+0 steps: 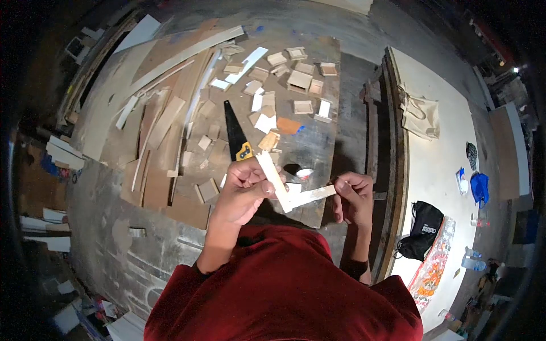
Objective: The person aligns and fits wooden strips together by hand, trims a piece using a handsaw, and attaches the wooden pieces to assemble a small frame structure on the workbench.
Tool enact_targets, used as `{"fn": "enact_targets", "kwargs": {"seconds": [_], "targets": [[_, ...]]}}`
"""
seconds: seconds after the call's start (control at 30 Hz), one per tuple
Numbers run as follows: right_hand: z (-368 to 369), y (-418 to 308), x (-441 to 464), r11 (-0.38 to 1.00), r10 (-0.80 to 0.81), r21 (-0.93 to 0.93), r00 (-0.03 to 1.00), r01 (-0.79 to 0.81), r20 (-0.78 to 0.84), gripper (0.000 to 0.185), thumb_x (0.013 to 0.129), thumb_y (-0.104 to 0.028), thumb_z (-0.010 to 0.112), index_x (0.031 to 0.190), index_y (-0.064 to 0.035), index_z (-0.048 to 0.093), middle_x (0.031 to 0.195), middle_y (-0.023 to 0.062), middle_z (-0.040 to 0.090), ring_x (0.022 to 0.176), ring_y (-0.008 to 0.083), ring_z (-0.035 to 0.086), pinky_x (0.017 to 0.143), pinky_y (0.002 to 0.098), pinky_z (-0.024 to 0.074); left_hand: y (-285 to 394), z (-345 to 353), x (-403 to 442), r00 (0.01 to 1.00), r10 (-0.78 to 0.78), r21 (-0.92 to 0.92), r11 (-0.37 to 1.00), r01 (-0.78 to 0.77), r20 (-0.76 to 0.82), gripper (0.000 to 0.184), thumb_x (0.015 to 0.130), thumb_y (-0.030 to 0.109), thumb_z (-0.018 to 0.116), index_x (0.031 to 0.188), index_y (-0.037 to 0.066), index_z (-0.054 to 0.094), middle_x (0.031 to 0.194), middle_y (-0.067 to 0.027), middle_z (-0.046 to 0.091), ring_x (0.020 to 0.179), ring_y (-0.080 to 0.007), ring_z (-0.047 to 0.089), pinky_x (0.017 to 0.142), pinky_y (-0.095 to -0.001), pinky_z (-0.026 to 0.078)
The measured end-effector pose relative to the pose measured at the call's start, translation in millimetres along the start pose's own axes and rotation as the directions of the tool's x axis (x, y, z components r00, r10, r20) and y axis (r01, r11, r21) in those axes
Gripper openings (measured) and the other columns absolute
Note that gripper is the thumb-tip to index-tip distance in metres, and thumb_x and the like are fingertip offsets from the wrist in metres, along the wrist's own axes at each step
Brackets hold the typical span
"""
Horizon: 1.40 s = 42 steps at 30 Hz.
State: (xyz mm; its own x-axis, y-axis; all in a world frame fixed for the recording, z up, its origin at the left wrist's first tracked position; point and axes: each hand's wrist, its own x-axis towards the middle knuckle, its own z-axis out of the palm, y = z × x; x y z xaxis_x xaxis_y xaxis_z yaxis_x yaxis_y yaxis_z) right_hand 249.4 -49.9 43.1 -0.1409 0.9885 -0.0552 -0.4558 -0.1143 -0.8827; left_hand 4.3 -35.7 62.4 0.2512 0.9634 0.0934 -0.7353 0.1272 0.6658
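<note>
Two pale wood strips meet at a corner in a V shape in front of my chest; whether they are fixed together I cannot tell. My left hand is closed on the longer, upright strip. With thumb and fingers my right hand pinches the far end of the other strip. Beyond my left hand a handsaw with a black blade and yellow handle lies on the board. A small wood block and a white round object lie just past the strips.
Small wooden boxes and offcuts are scattered over the board ahead. Long planks lie at its left. On the right a pale raised panel carries a cloth bag, a black drawstring bag and a blue item.
</note>
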Motion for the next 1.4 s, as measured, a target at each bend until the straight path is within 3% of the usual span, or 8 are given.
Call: {"fn": "enact_targets", "kwargs": {"seconds": [0.13,0.23,0.27,0.4,0.47,0.53,0.63,1.4], "targets": [[-28.0,-1.3,-1.6,0.998,0.056,-0.028,0.998,-0.057,-0.041,0.021,0.094,-0.009,0.061,0.080,0.0064,0.065,0.050,0.0105,0.057,0.032,0.0129,0.049,0.030,0.0249,0.0384,-25.5,-3.9,5.1,0.999,-0.020,-0.032,0.999,0.019,-0.030,0.023,0.084,-0.003,0.072,0.104,0.000,0.063,0.100,-0.0150,0.070,0.090,-0.0206,0.070,0.076,-0.0342,0.059],[-33.1,-10.7,-3.1,0.989,0.049,0.138,0.998,-0.044,-0.035,0.019,0.093,-0.008,0.062,0.081,0.0060,0.064,0.050,0.0097,0.057,0.030,0.0129,0.047,0.028,0.0247,0.0351,-45.3,-6.3,11.8,1.000,0.005,-0.017,1.000,-0.005,-0.020,0.030,0.083,-0.004,0.071,0.111,0.001,0.062,0.102,-0.0141,0.069,0.094,-0.0212,0.069,0.078,-0.0355,0.059],[-30.0,-14.3,-4.9,0.996,0.086,0.036,0.992,-0.083,-0.093,0.022,0.094,-0.012,0.060,0.076,0.0015,0.060,0.046,0.0082,0.052,0.027,0.0116,0.041,0.026,0.0237,0.0286,-51.4,-3.9,13.2,0.999,0.020,-0.015,1.000,-0.020,-0.028,0.032,0.083,-0.004,0.071,0.113,0.002,0.061,0.103,-0.0140,0.069,0.094,-0.0213,0.069,0.079,-0.0366,0.059],[-57.0,-19.8,-7.1,0.996,0.080,0.052,0.994,-0.076,-0.068,0.018,0.095,-0.009,0.059,0.083,0.0030,0.066,0.050,0.0087,0.056,0.030,0.0121,0.046,0.029,0.0242,0.0342,-71.3,7.3,20.7,1.000,0.030,-0.041,0.999,-0.030,0.001,0.037,0.083,-0.006,0.071,0.117,0.002,0.060,0.106,-0.0134,0.068,0.095,-0.0211,0.068,0.082,-0.0391,0.058],[-68.0,-17.0,-7.2,0.989,0.084,-0.103,0.981,-0.103,-0.177,0.018,0.095,-0.008,0.058,0.082,0.0034,0.066,0.049,0.0080,0.055,0.030,0.0112,0.045,0.028,0.0241,0.0320,-78.6,-5.7,21.3,0.996,0.071,0.025,0.997,-0.069,-0.059,0.036,0.082,-0.009,0.069,0.116,0.002,0.060,0.108,-0.0118,0.068,0.096,-0.0206,0.068,0.087,-0.0425,0.058],[-68.5,-14.8,-6.1,0.989,-0.019,0.141,0.993,0.035,-0.112,0.019,0.094,-0.007,0.058,0.081,0.0042,0.065,0.048,0.0074,0.055,0.029,0.0108,0.044,0.026,0.0243,0.0295,-79.7,1.4,33.6,0.998,0.048,-0.006,0.999,-0.047,0.039,0.030,0.083,-0.008,0.068,0.111,0.001,0.061,0.104,-0.0092,0.067,0.096,-0.0198,0.067,0.095,-0.0459,0.055],[-68.8,-16.6,-3.6,0.993,0.090,0.091,0.965,-0.069,-0.245,0.018,0.092,-0.008,0.062,0.080,0.0050,0.065,0.047,0.0081,0.054,0.028,0.0107,0.042,0.027,0.0237,0.0277,-86.1,18.4,41.1,0.999,0.033,0.029,0.999,-0.033,0.006,0.026,0.085,-0.004,0.070,0.110,0.001,0.062,0.100,-0.0084,0.068,0.093,-0.0202,0.068,0.094,-0.0446,0.055],[-80.2,-8.5,32.1,0.983,0.179,0.066,0.968,-0.170,-0.174,0.017,0.092,-0.007,0.064,0.084,0.0067,0.066,0.049,0.0085,0.056,0.029,0.0112,0.042,0.029,0.0230,0.0313,-90.5,2.2,52.6,0.978,0.073,0.045,0.997,-0.066,-0.194,0.031,0.084,-0.003,0.072,0.112,-0.002,0.061,0.102,-0.0099,0.067,0.097,-0.0195,0.066,0.088,-0.0370,0.055]]}}
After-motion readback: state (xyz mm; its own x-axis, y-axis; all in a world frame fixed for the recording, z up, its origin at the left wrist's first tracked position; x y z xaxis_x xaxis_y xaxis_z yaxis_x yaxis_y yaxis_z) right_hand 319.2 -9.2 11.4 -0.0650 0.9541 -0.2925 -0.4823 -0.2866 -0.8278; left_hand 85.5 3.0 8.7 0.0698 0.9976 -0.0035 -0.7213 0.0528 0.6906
